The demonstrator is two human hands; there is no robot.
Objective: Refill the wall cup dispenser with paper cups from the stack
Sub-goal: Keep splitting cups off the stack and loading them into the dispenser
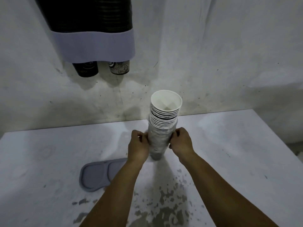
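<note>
The left hand (138, 147) and right hand (181, 142) pinched a clear wrapper round the stack of paper cups (164, 122), which stood between both grips on the desk (229, 153). Above and left of them hung the wall dispenser (96, 45); a grey lid (98, 175) lay below-left.

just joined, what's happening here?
A person has both hands on an upright stack of paper cups standing on the white table. The left hand and right hand pinch the clear sleeve around its lower part. The wall cup dispenser hangs up left, one cup poking from each of its two outlets. A grey lid lies on the table. No cups have left the stack yet.
</note>
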